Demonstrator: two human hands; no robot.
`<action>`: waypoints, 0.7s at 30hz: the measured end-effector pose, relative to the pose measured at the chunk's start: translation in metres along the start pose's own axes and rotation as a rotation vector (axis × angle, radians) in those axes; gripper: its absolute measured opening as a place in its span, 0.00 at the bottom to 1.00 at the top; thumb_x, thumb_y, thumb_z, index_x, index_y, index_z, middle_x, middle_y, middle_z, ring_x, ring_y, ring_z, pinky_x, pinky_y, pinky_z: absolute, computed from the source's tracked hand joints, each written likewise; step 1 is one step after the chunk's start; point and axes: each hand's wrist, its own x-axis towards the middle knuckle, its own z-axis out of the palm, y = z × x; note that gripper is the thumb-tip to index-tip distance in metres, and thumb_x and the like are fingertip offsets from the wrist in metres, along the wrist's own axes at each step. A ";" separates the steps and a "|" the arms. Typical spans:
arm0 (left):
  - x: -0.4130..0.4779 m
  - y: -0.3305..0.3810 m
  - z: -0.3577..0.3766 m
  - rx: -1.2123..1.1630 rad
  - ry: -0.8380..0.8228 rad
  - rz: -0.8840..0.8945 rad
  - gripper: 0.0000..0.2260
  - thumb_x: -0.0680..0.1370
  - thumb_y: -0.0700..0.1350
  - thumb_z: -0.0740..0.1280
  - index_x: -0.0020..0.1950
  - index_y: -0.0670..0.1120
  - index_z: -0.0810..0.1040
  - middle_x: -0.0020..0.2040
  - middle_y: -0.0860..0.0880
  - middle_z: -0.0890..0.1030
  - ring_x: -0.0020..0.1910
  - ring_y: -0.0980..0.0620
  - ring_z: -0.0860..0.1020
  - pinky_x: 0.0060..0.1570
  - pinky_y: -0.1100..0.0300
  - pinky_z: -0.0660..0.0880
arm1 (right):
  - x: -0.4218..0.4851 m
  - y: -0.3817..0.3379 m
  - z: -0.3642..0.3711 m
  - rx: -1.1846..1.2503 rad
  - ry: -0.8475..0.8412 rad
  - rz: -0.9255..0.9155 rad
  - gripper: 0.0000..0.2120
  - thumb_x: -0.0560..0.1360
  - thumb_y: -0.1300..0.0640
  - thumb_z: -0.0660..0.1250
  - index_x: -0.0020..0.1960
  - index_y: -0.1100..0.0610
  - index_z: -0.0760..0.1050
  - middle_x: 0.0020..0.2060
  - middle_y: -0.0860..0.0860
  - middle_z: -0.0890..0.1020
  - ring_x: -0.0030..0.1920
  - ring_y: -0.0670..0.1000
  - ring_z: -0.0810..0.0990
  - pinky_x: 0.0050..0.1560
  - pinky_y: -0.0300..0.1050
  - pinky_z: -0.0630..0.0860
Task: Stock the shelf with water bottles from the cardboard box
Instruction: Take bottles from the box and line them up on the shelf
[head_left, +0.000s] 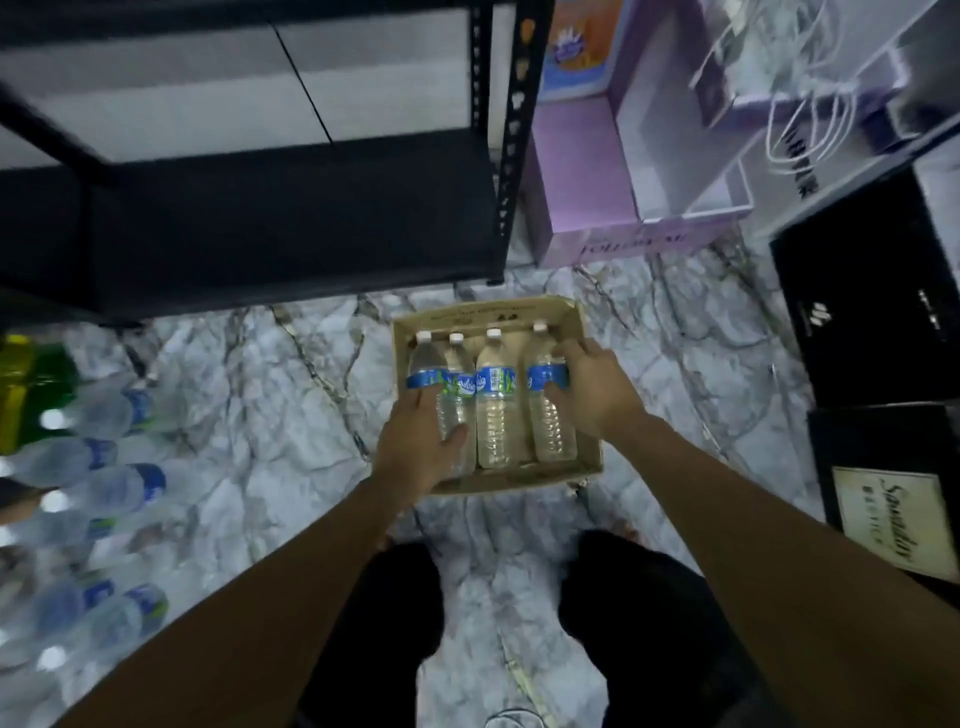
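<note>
Beside the black metal shelf (291, 228), with purple boxes (587, 176) behind, the cardboard box (478, 312) sits on the marble floor (249, 395), where the left hand (421, 447) clasps the leftmost water bottle (425, 364) and the right hand (592, 384) wraps the rightmost bottle (545, 415).

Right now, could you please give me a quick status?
Left hand and right hand each gripping a bottle. Four bottles in box. Shelf bare, path clear.

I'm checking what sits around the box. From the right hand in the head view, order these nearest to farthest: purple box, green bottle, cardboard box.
From the right hand:
1. Cardboard box, directly under it on the floor.
2. Purple box, ahead, beside the shelf post.
3. Green bottle, far off at the left edge.
</note>
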 end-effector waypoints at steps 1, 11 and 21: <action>0.015 -0.006 0.018 -0.010 0.017 -0.004 0.28 0.80 0.50 0.70 0.76 0.42 0.67 0.72 0.42 0.73 0.70 0.41 0.72 0.68 0.48 0.71 | 0.016 0.010 0.016 -0.007 0.010 -0.010 0.24 0.79 0.54 0.68 0.73 0.58 0.69 0.67 0.60 0.73 0.66 0.63 0.73 0.64 0.56 0.74; 0.151 -0.098 0.187 0.110 0.292 -0.063 0.39 0.79 0.57 0.68 0.83 0.44 0.54 0.84 0.42 0.53 0.83 0.39 0.49 0.81 0.43 0.49 | 0.147 0.087 0.211 -0.065 0.008 -0.090 0.22 0.78 0.53 0.68 0.69 0.58 0.70 0.64 0.58 0.73 0.64 0.63 0.75 0.61 0.55 0.76; 0.171 -0.111 0.223 0.016 0.458 -0.233 0.48 0.75 0.54 0.73 0.82 0.36 0.46 0.81 0.36 0.54 0.79 0.37 0.57 0.79 0.49 0.56 | 0.179 0.097 0.285 0.103 0.164 -0.075 0.22 0.77 0.56 0.70 0.68 0.59 0.70 0.67 0.59 0.71 0.62 0.63 0.76 0.59 0.55 0.76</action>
